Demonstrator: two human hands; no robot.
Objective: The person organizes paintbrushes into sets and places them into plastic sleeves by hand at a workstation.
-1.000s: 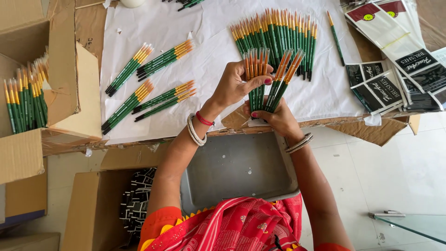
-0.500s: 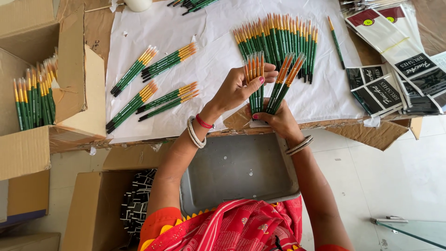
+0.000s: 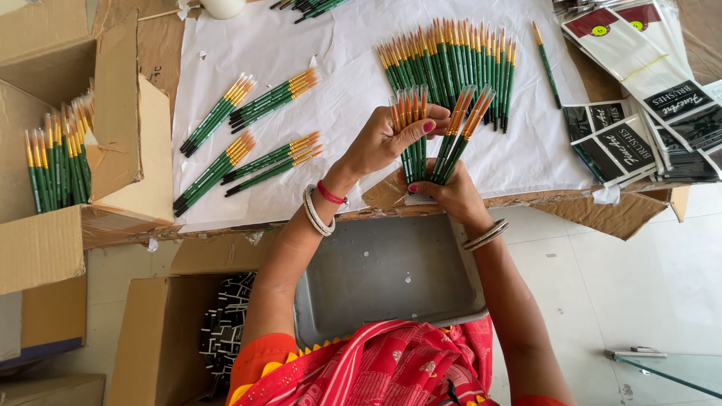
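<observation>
Packets, flat, rectangular: a stack of black printed ones (image 3: 617, 146) at 3 o'clock of the hands, and white ones with a maroon top and yellow dot (image 3: 639, 37) at 1 o'clock, some banded together.

Cardboard box (image 3: 53, 225), brown, open, at 9 o'clock, with green brushes standing in it (image 3: 56, 162).

White paper sheet (image 3: 338, 60) over the tabletop; its near edge runs just under the wrists, with torn cardboard sticking out at 4 o'clock. Four small brush bundles (image 3: 248, 139) lie at 9 to 10 o'clock, and a fanned row of brushes (image 3: 451, 60) at 12 o'clock. Bare paper lies between bundles and hands. Below the edge: a grey metal tray (image 3: 383, 271) at 6 o'clock, pale floor at 4 o'clock.

Left hand (image 3: 383, 143): raised from the wrist, palm toward the tabletop, fingers (image 3: 421, 128) curled around a fan of green-handled brushes (image 3: 410, 113), tan tips up.

Right hand (image 3: 444, 192): just below and touching the left, fingers closed on the handle ends of a second brush fan (image 3: 462, 124), slanting to 1 o'clock. Bangles on both wrists.
</observation>
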